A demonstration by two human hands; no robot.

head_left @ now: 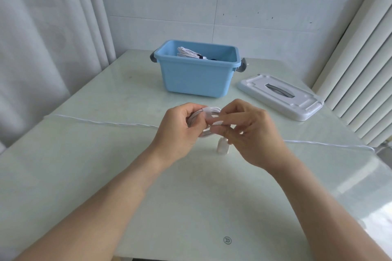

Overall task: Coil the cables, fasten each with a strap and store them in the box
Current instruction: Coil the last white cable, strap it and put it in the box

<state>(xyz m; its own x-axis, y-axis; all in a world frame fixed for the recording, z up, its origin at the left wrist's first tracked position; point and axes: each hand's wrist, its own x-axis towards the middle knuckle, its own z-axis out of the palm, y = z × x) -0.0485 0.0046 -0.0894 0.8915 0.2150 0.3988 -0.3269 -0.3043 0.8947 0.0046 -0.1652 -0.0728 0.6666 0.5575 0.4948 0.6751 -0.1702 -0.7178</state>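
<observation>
My left hand (180,131) grips a coiled white cable (209,115), fingers curled round the loops. My right hand (247,133) pinches the white strap (209,112) wrapped over the coil, and the cable's plug (222,146) hangs beneath. We're just in front of the blue box (197,74), which already holds a strapped white coil (189,52). The white lid (280,96) lies right of the box on the table (191,197).

open blue box (196,76) just beyond the hands (214,131), white lid (280,96) to its right, bare table (84,154) on both sides
</observation>
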